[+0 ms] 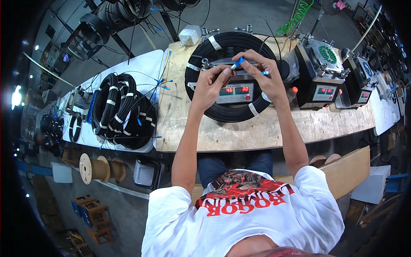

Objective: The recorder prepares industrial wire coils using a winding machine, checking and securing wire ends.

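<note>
In front of me, above the machine with the red digits, my two hands meet at a small blue fiber-optic connector [238, 62] with a pale tip. My right hand [266, 73] pinches its blue body between thumb and fingers. The fingertips of my left hand [212, 85] are closed right by the pale tip; what they grip there is too small to make out. A second blue connector [265, 73] shows against my right palm. Below both hands lies a large coil of black cable [231, 115], bound with white ties, around the machine's control panel [234, 95].
More tied black cable coils [122, 107] with blue connectors lie on a white table at the left. Two similar machines with green-dotted plates [327, 53] stand at the right of the plywood bench [180, 132]. A white squarish bottle [190, 35] stands at the back edge.
</note>
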Action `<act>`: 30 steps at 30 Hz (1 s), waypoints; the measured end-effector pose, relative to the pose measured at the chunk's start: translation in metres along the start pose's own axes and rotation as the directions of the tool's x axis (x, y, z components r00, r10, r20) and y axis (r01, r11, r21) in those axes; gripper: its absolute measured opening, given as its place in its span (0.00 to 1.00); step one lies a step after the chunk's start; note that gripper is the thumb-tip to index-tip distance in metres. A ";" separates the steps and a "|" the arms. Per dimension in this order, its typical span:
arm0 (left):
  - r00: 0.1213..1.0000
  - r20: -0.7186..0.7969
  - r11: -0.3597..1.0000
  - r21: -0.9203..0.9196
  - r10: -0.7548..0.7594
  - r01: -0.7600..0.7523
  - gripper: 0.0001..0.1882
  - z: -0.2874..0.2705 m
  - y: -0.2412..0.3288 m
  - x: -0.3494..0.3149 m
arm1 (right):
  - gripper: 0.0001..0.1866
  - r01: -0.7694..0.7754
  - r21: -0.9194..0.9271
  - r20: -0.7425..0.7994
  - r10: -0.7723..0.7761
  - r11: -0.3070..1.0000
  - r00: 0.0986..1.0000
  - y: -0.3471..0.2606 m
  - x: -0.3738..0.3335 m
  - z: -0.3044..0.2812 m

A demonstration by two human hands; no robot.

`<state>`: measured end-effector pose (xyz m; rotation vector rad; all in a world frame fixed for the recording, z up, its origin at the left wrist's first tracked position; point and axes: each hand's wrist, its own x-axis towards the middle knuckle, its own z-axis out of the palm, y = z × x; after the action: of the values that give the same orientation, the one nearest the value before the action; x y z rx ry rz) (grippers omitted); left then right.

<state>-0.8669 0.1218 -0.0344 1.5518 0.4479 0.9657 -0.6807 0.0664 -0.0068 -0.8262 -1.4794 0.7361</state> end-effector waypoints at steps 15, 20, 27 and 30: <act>0.992 0.120 0.998 -0.027 -0.047 0.051 0.15 -0.014 0.010 0.008 | 0.14 -0.258 0.265 0.138 0.228 0.929 0.964 0.007 -0.001 -0.006; 0.980 0.181 0.997 0.018 -0.079 0.077 0.14 -0.016 0.019 0.013 | 0.14 -0.171 0.077 0.146 0.158 0.982 0.977 0.016 0.003 -0.004; 0.993 0.066 0.992 -0.069 -0.098 0.102 0.09 -0.005 0.016 0.020 | 0.15 -0.121 0.041 0.033 0.120 0.992 0.992 0.016 0.007 -0.001; 0.996 0.076 0.991 -0.118 -0.054 0.063 0.10 -0.006 0.011 0.020 | 0.15 -0.105 0.088 -0.037 0.109 0.991 0.993 0.016 0.008 0.000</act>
<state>-0.8624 0.1378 -0.0178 1.4528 0.3752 0.8727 -0.6799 0.0818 -0.0154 -0.8553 -1.3650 0.8518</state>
